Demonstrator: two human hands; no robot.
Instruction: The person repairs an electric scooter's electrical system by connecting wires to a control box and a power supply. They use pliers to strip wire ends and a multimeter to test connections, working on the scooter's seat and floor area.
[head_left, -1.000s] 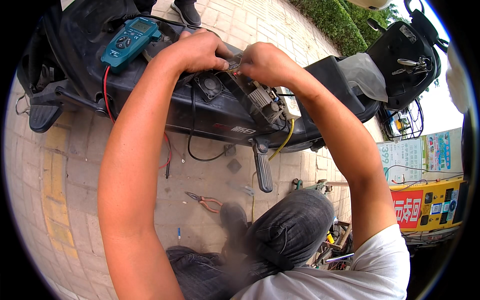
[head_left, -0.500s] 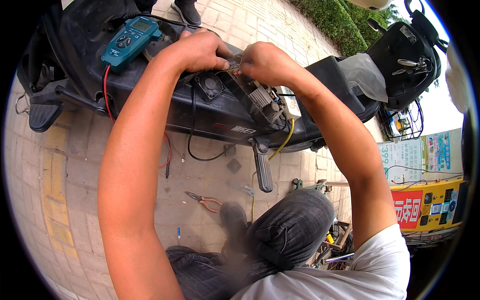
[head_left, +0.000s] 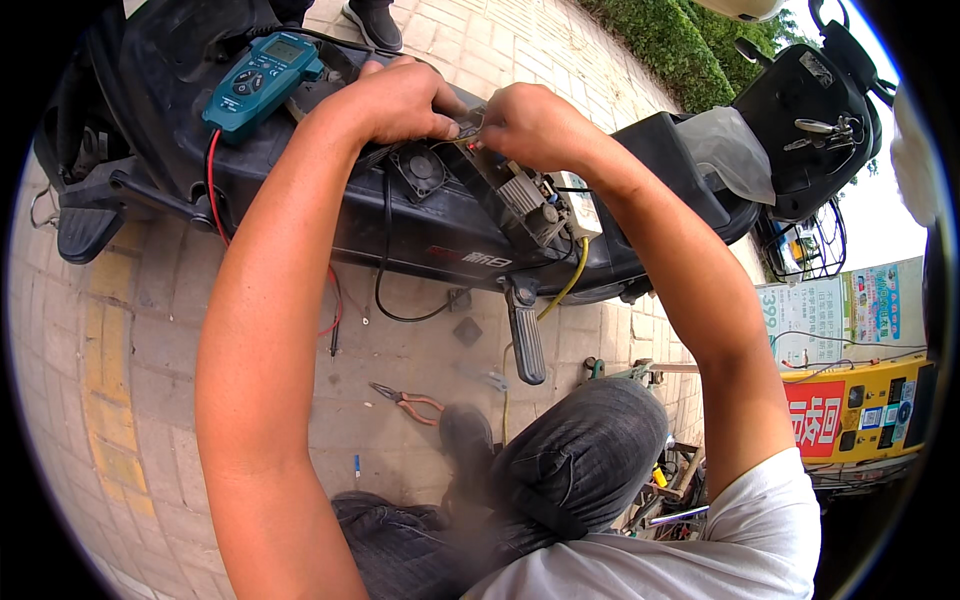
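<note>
My left hand is closed at the left end of an opened electronic unit, its thumb against thin wires near the circuit board. My right hand is pinched down over the board from the other side; its fingertips and whatever they hold are hidden. The opened unit's metal heat sink and components show below my right hand. A small black square fan lies beside it, below my left hand. All this rests on a dark electric scooter stretching across the view. A white box with a yellow cable stands at the unit's right.
A teal multimeter with red and black leads lies on the scooter at left. Orange-handled pliers lie on the paving below. A scooter foot peg sticks out toward my knee. A yellow machine stands at right; another person's shoe is beyond.
</note>
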